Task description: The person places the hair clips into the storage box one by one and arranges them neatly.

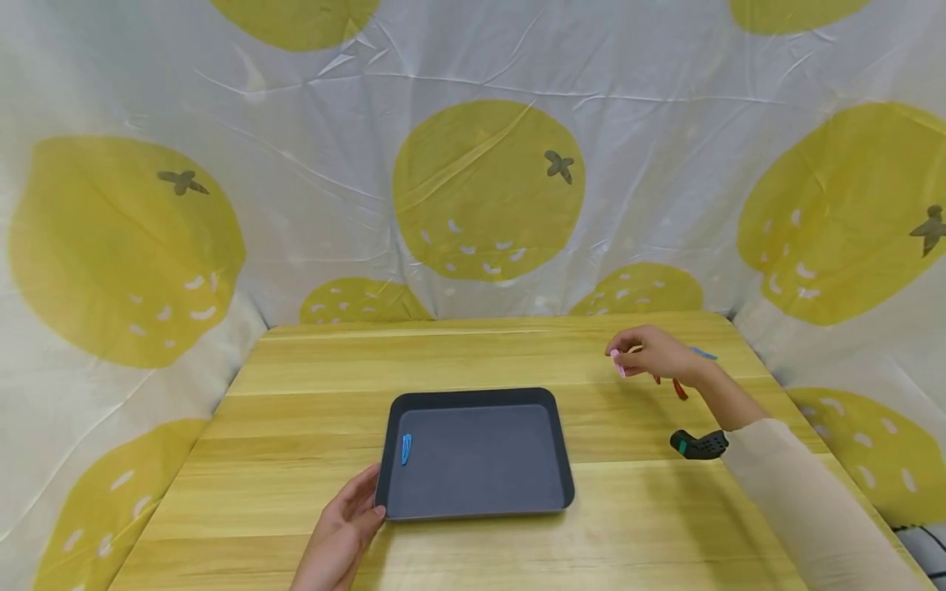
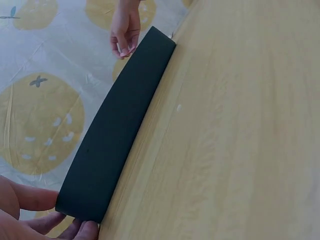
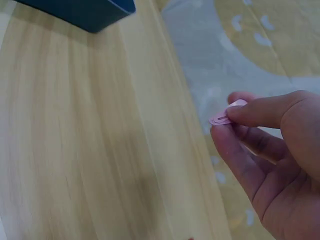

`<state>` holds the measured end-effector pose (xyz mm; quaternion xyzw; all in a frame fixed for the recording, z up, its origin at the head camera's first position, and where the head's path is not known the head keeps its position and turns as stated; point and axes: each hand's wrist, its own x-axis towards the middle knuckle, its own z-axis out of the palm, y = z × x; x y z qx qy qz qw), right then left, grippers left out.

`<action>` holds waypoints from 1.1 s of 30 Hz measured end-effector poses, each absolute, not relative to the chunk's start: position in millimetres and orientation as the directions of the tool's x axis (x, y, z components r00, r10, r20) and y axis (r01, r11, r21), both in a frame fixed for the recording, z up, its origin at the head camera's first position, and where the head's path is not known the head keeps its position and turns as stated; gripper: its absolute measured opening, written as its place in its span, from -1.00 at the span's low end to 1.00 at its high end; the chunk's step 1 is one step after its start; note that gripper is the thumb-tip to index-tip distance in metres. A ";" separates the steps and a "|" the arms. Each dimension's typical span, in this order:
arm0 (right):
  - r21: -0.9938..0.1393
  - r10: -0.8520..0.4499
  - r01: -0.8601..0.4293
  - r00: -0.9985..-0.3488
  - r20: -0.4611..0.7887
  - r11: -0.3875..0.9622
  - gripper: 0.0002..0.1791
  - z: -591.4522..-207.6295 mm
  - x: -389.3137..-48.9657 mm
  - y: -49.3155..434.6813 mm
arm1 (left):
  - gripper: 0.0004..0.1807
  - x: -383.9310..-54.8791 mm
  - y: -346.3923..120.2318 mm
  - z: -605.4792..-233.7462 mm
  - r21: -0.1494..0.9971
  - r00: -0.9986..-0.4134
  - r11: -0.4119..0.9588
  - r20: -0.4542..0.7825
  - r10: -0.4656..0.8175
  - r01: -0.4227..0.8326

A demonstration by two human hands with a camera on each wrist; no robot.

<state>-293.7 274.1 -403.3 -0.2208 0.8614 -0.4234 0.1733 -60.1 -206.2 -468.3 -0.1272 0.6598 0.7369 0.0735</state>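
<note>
A dark grey rectangular tray (image 1: 480, 464) lies on the wooden table. My left hand (image 1: 343, 524) grips it at the near left corner, thumb at the rim and fingers along the outer side. Inside the tray, near its left wall, is a blue snap hair clip (image 1: 406, 449). Raised above the table to the right of the tray, my right hand (image 1: 654, 355) pinches a pink snap hair clip (image 3: 222, 118) between thumb and fingers. Part of that clip is hidden under the thumb in the right wrist view.
Behind the right hand lie red clips (image 1: 680, 390), partly covered by it, and a blue one (image 1: 704, 354). A black perforated object (image 1: 698, 445) with a green band sits by the right sleeve. A lemon-patterned cloth (image 1: 488, 189) hangs behind the table (image 1: 296, 468).
</note>
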 end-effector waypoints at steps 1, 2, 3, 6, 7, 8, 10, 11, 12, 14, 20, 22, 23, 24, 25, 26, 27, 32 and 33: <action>-0.807 -0.534 -0.237 -0.838 -0.111 0.540 -0.71 -402.6 -293.2 269.7 | -0.28 -59.8 -205.4 -468.0 0.960 -0.959 -0.087 -0.273 -0.071 -0.267; -0.811 -0.541 -0.239 -0.834 -0.110 0.533 -0.72 -402.1 -292.7 265.6 | -0.29 -59.6 -204.9 -467.5 0.964 -0.962 -0.053 -0.262 -0.080 -0.259; -0.812 -0.547 -0.244 -0.830 -0.108 0.530 -0.72 -401.7 -292.4 261.5 | -0.30 -59.5 -204.6 -466.9 0.968 -0.964 -0.020 -0.252 -0.087 -0.252; -0.823 -0.565 -0.243 -0.818 -0.111 0.513 -0.74 -401.7 -291.6 251.0 | -0.31 -60.3 -205.0 -465.3 0.969 -0.968 0.063 -0.234 -0.094 -0.240; -0.828 -0.570 -0.243 -0.814 -0.110 0.506 -0.74 -401.9 -291.5 247.7 | -0.31 -60.7 -205.6 -464.8 0.968 -0.968 0.078 -0.232 -0.095 -0.240; -0.832 -0.575 -0.242 -0.811 -0.109 0.499 -0.74 -402.1 -291.2 244.3 | -0.31 -60.9 -206.5 -464.3 0.966 -0.967 0.088 -0.234 -0.097 -0.242; -0.838 -0.586 -0.249 -0.804 -0.101 0.486 -0.74 -402.7 -291.1 237.7 | -0.31 -61.4 -208.4 -463.1 0.963 -0.965 0.095 -0.242 -0.101 -0.251; -0.838 -0.589 -0.253 -0.803 -0.097 0.483 -0.74 -403.0 -290.9 234.6 | -0.31 -61.5 -209.1 -462.5 0.962 -0.963 0.093 -0.248 -0.103 -0.257; -0.840 -0.591 -0.257 -0.801 -0.091 0.478 -0.75 -403.3 -290.9 231.8 | -0.32 -61.5 -209.8 -462.2 0.961 -0.962 0.089 -0.254 -0.104 -0.264; -0.838 -0.596 -0.268 -0.799 -0.082 0.475 -0.75 -404.2 -291.0 226.2 | -0.32 -61.0 -210.7 -461.4 0.959 -0.959 0.079 -0.264 -0.099 -0.272; -0.832 -0.619 -0.296 -0.782 -0.071 0.469 -0.73 -406.5 -289.9 209.8 | -0.34 -60.7 -211.2 -462.7 0.964 -0.967 0.093 -0.244 -0.069 -0.250; -0.833 -0.624 -0.297 -0.778 -0.073 0.467 -0.74 -406.8 -289.1 203.2 | -0.34 -61.4 -211.0 -463.3 0.964 -0.969 0.103 -0.239 -0.067 -0.245; -0.833 -0.625 -0.297 -0.777 -0.074 0.468 -0.75 -407.2 -288.6 199.5 | -0.34 -61.7 -210.9 -463.7 0.963 -0.969 0.109 -0.239 -0.069 -0.245; -0.830 -0.628 -0.300 -0.774 -0.075 0.469 -0.75 -407.3 -287.8 195.5 | -0.34 -62.0 -211.0 -464.2 0.962 -0.969 0.119 -0.238 -0.072 -0.245; -0.829 -0.631 -0.302 -0.772 -0.077 0.471 -0.76 -407.4 -286.9 191.1 | -0.34 -62.2 -211.1 -464.4 0.961 -0.969 0.128 -0.237 -0.073 -0.244; -0.828 -0.636 -0.305 -0.767 -0.079 0.471 -0.76 -407.5 -286.1 186.7 | -0.35 -62.4 -211.3 -464.8 0.960 -0.969 0.139 -0.237 -0.073 -0.245; -0.826 -0.640 -0.309 -0.764 -0.081 0.472 -0.76 -407.8 -285.4 182.1 | -0.35 -62.3 -211.6 -464.9 0.958 -0.969 0.150 -0.236 -0.074 -0.244; -0.827 -0.668 -0.326 -0.740 -0.078 0.458 -0.79 -409.3 -283.3 158.6 | -0.35 -62.4 -213.0 -464.7 0.951 -0.970 0.191 -0.233 -0.074 -0.243; -0.825 -0.674 -0.336 -0.735 -0.073 0.455 -0.80 -409.4 -283.2 154.2 | -0.35 -62.4 -213.2 -464.5 0.950 -0.969 0.194 -0.234 -0.077 -0.245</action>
